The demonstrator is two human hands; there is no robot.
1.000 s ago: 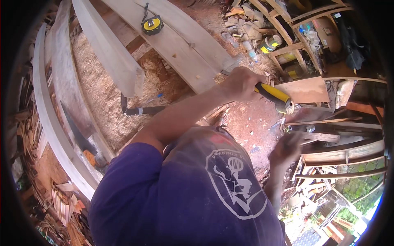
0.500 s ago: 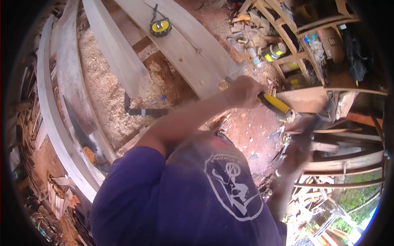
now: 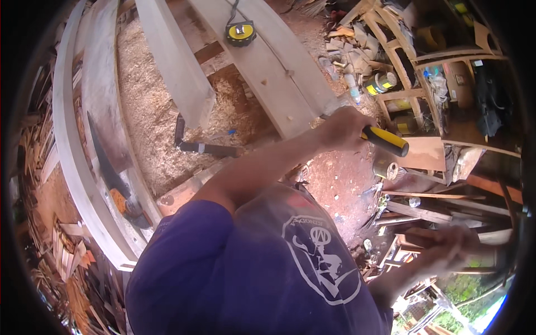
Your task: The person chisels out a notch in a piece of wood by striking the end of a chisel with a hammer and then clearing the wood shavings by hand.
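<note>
My left hand [image 3: 347, 128] is closed round a chisel [image 3: 385, 140] with a yellow and black handle. The handle's butt points right, and the blade side, mostly hidden by the hand, lies at the end of a wide pale plank [image 3: 279, 89]. Out to the lower right is my right hand [image 3: 455, 245], smeared by motion but closed on something dark and blurred whose kind I cannot make out. A yellow and black tape measure [image 3: 240, 33] rests on the plank. To the left, a handsaw [image 3: 114, 181] with an orange-brown grip lies along a long board.
A narrower pale board [image 3: 178, 67] runs over wood shavings [image 3: 145, 100], near a dark angled bar [image 3: 206, 148]. Curved wooden frames [image 3: 405, 61], tins [image 3: 381, 84] and a plastic bottle [image 3: 352, 88] stand at the right. Scrap wood [image 3: 72, 251] is heaped at the left.
My right hand has swung away from the chisel's butt, down and to the right. My left hand keeps its grip on the chisel. The whole view has shifted slightly.
</note>
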